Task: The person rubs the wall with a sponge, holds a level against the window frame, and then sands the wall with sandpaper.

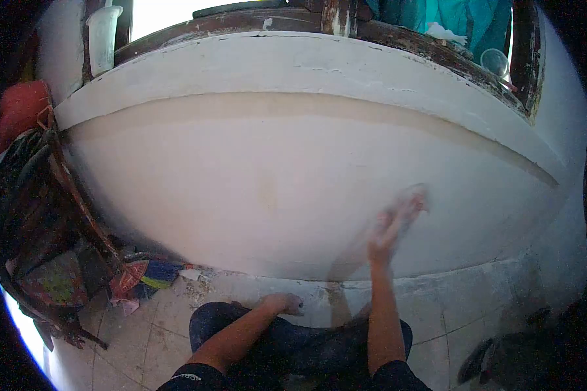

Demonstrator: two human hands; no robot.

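I crouch facing a white plastered wall (274, 169) under a window ledge (306, 62). My right hand (394, 225) is raised against the wall's lower right part. It is heavily motion-blurred, and whether it holds anything cannot be made out. My left hand (282, 303) rests low by my knee, just above the tiled floor (176, 326), with its fingers curled in. My dark-trousered knees (293, 345) fill the bottom centre.
A wooden chair piled with clothes and bags (39, 215) stands at the left against the wall. A white cup (102, 36) and a clear glass (496, 62) sit on the ledge. Colourful scraps (147, 274) lie at the wall's foot. A dark sandal (479, 358) lies at the lower right.
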